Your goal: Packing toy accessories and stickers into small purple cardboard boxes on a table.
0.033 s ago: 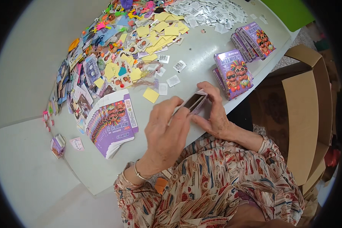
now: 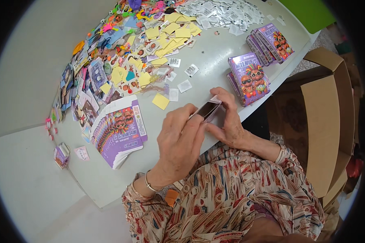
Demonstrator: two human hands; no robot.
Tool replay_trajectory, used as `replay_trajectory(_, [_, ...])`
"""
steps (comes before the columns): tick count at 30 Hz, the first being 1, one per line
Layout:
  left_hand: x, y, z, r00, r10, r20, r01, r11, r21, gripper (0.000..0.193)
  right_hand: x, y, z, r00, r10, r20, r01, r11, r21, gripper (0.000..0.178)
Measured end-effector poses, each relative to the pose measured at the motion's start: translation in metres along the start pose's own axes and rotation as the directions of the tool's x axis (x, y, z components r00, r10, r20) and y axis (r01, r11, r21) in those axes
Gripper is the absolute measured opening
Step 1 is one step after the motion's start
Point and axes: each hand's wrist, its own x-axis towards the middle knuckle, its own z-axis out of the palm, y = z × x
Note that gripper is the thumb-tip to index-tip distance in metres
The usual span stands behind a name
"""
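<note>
A small open-ended carton [image 2: 213, 106] is held in front of my body, its dark inside showing between pale walls. My left hand [image 2: 179, 135] grips its left side, the fingers bent against the wall. Around the far end and right side, my right hand [image 2: 230, 121] closes with its fingers and thumb. Whether anything lies inside the carton is too dark to tell. Left of my left hand, a fanned stack of flat purple cartons [image 2: 119, 133] lies on the table. Filled-out purple boxes [image 2: 253, 83] with cartoon figures stand beyond my right hand.
More purple boxes [image 2: 273, 42] stand at the table's right edge. Yellow cards [image 2: 172, 38], white sachets [image 2: 227, 16] and small colourful toys [image 2: 113, 24] are heaped along the far side. An open cardboard box [image 2: 320, 133] sits right of the table [image 2: 215, 60].
My left hand has shifted very slightly, and the carton's opening looks a little wider. Both hands still hold it; the things on the table have not moved.
</note>
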Motion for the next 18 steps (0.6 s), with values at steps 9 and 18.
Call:
replay_trajectory(9, [-0.007, 0.006, 0.009, 0.998, -0.032, -0.050, 0.036, 0.996, 0.085, 0.031, 0.005, -0.002, 0.001, 0.994, -0.093, -0.059, 0.087, 0.992, -0.086, 0.088])
replay_trajectory(18, [-0.019, -0.011, -0.008, 0.894, -0.434, -0.108, 0.373, 0.857, -0.355, 0.027, 0.019, -0.018, -0.004, 0.991, 0.116, -0.063, -0.125, 0.977, -0.172, 0.083])
